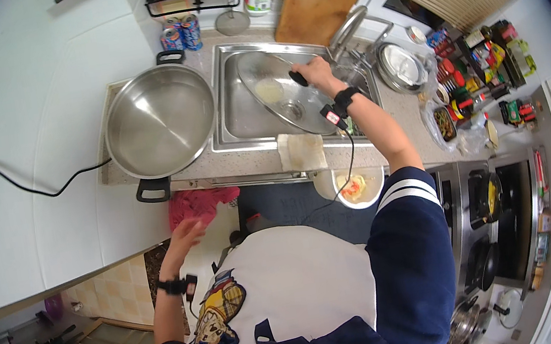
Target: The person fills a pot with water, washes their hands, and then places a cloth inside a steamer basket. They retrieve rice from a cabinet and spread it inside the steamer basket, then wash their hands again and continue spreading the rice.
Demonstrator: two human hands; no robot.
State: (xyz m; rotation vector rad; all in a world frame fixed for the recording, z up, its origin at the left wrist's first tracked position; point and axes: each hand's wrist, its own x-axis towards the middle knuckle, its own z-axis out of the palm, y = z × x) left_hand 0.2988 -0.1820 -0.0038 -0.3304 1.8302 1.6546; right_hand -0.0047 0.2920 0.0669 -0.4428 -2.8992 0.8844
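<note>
My right hand (pixel 315 75) grips the black knob (pixel 298 79) of a glass lid (pixel 261 75), which is tilted over the stainless steel sink (pixel 235 119). Through the glass I see the sink's drain and a pale yellowish patch. Left of the sink, a wide steel pan (pixel 156 125) with black handles stands on the counter. A clear liquid seems to lie in it, though I cannot tell for sure. My left hand (pixel 188 238) holds nothing. It hangs in front of the counter, below the pan's near handle (pixel 154 190), its fingers loosely apart.
A folded cloth (pixel 302 151) lies on the sink's front edge. Behind the sink are a faucet (pixel 350 30) and a wooden cutting board (pixel 316 0). Stacked bowls (pixel 401 67) stand to the right, a stove (pixel 476 227) farther along. A white bin (pixel 363 201) hangs below the counter.
</note>
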